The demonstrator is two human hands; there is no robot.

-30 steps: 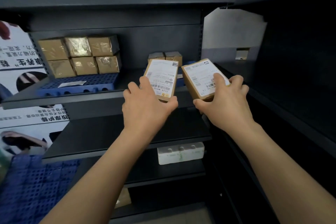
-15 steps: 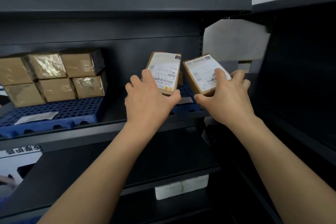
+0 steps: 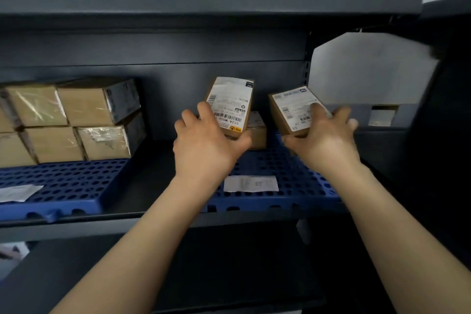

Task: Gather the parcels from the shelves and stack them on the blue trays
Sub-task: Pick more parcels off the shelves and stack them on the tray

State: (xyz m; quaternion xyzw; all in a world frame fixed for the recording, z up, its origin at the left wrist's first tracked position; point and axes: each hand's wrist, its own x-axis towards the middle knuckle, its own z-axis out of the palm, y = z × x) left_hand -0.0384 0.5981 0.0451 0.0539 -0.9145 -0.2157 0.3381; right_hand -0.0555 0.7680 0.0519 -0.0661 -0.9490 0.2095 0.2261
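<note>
My left hand grips a small brown parcel with a white barcode label, held upright above the right blue tray. A second labelled parcel sits tilted in my right hand, over the same tray's right half. Behind the left parcel, a brown parcel rests at the back of that tray, partly hidden. On the left blue tray stands a two-high stack of several brown taped parcels.
A white paper slip lies on the right tray and another slip on the left tray. A dark shelf board hangs close above. A dark side shelf unit closes in on the right. An empty dark shelf lies below.
Both hands have carried their parcels up and forward to the shelf with the blue trays. The view has closed in on that shelf, and the parcels now hang over the right tray.
</note>
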